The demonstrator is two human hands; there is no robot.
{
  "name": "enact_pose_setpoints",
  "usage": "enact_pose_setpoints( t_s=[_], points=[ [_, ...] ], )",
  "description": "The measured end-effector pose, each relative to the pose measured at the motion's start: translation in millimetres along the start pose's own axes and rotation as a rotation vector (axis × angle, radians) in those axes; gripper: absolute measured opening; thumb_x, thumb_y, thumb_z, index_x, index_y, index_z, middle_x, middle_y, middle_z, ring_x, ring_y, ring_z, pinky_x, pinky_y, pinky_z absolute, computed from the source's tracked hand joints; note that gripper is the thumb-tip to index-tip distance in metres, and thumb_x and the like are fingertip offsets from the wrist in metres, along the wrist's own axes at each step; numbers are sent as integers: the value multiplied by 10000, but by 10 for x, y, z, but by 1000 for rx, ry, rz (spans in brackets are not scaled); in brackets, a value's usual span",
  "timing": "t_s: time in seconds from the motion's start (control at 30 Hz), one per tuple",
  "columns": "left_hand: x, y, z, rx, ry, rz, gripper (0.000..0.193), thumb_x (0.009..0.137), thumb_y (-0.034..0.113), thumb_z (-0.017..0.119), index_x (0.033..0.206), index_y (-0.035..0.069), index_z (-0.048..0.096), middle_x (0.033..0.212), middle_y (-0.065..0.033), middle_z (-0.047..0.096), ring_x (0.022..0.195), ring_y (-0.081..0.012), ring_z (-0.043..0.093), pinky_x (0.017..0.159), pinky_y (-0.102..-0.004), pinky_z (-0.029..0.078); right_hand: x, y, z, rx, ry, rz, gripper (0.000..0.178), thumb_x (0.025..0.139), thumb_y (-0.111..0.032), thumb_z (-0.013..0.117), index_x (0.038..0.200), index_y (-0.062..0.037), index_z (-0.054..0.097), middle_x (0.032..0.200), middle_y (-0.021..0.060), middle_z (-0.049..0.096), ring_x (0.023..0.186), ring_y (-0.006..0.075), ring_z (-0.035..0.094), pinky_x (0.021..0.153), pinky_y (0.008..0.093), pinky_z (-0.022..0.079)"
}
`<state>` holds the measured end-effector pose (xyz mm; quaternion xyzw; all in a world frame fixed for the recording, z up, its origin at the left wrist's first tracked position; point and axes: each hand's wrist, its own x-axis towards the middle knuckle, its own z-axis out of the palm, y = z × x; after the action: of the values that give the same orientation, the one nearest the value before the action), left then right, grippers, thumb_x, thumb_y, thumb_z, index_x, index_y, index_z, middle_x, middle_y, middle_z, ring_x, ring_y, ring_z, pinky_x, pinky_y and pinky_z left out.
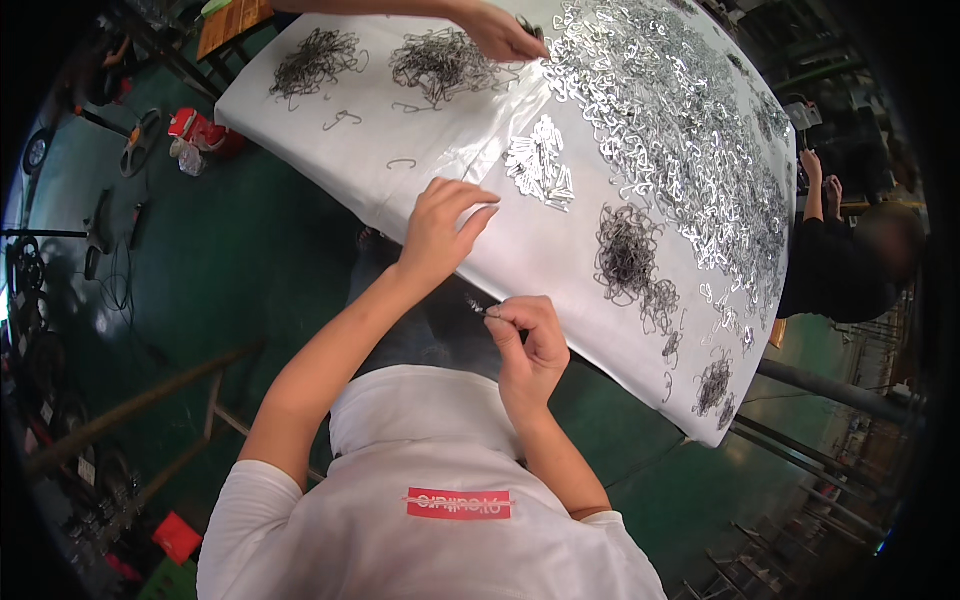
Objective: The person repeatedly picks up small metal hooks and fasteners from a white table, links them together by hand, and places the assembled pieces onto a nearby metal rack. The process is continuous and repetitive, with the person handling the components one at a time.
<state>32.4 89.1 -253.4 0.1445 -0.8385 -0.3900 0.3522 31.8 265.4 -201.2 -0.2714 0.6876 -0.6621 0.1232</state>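
Note:
My left hand (pixel 447 228) is over the near edge of the white-covered table (pixel 390 185). Its fingers are bent, with the thumb apart from them, and nothing shows between them. Just off the table edge, my right hand (pixel 530 345) is closed, pinching a small metal piece (pixel 478 307) between thumb and fingertips; its exact shape is too small to make out. Beyond my left hand lies a small pile of bright, slim metal pieces (pixel 540 165). Dark bent-wire hooks (pixel 628 258) form a heap to the right of it.
A large spread of shiny metal hooks (pixel 690 130) covers the far right of the table. More dark wire piles (pixel 435 65) lie at the far left, where another person's hand (pixel 500 35) reaches in. Another person (pixel 850 260) is at the right side. A red container (pixel 195 130) stands left.

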Motion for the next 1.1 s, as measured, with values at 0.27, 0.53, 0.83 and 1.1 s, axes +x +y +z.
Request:
enact_pose_setpoints(
  t_s=[0.27, 0.53, 0.83, 1.1],
  points=[
    [698, -390, 480, 242, -77, 47, 133, 824, 187, 675, 882, 69, 698, 910, -60, 673, 895, -264, 600, 769, -405, 451, 44, 66, -95, -7, -5, -23, 72, 780, 5, 721, 836, -12, 679, 840, 62, 654, 814, 193, 573, 701, 291, 463],
    [912, -324, 688, 567, -338, -60, 218, 797, 293, 690, 866, 86, 705, 838, -70, 682, 837, -262, 641, 740, -407, 482, 31, 99, -113, -11, -20, -6, 73, 777, -9, 726, 836, -17, 684, 832, 61, 659, 809, 197, 572, 720, 298, 454],
    [928, -420, 343, 36, -322, -425, 158, 763, 190, 729, 881, 84, 723, 811, -64, 710, 774, -169, 662, 692, -309, 498, 16, 66, -28, -28, -47, -3, 60, 774, -2, 712, 824, -14, 682, 828, 63, 659, 802, 200, 577, 719, 303, 456],
    [832, -421, -36, -506, -207, -813, 230, 776, 186, 753, 931, 24, 701, 842, 2, 686, 740, -93, 594, 667, -244, 433, 18, 53, 97, -16, -63, 7, 49, 780, 3, 701, 822, -9, 679, 832, 64, 666, 808, 200, 591, 720, 302, 468]
  ],
)
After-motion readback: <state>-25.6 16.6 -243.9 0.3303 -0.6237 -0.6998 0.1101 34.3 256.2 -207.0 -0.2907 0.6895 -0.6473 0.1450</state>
